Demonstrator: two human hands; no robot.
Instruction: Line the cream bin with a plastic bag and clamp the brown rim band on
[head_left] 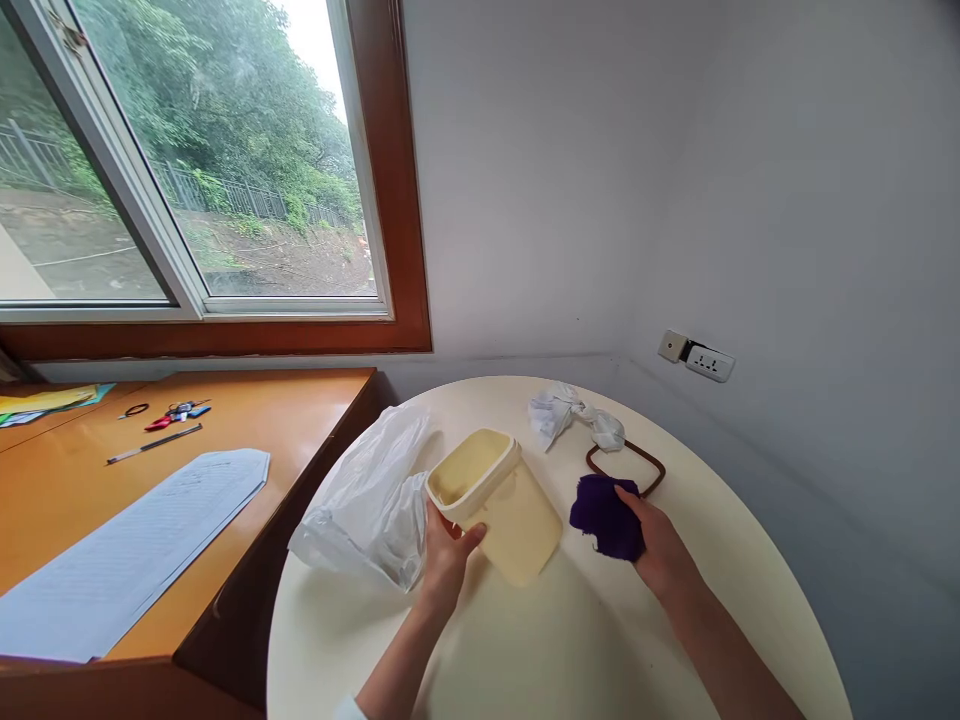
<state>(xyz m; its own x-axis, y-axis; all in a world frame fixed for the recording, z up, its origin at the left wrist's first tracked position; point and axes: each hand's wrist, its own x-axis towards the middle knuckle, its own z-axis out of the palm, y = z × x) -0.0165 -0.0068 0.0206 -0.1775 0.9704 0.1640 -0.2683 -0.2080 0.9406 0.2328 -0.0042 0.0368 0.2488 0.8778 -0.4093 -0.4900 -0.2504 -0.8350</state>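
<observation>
A pale yellow plastic bin (517, 525) is tilted over the round table, its open mouth turned up and to the left. My left hand (448, 555) grips it near the rim, thumb on the outer side. In my right hand (658, 540) is a dark purple cloth (609, 518), pinched at its right edge and held apart from the bin. Behind the cloth lies a brown rounded frame (646, 455), partly covered by the cloth and by a knotted white plastic bag. The bin's inside bottom is hidden from view.
A crumpled clear plastic bag (367, 500) lies left of the bin on the white table (540, 665). The knotted white bag (570, 412) is at the back. A wooden desk (247, 400) on the left bears papers (142, 550), a pen (154, 444) and keys (180, 412). Walls stand behind and right.
</observation>
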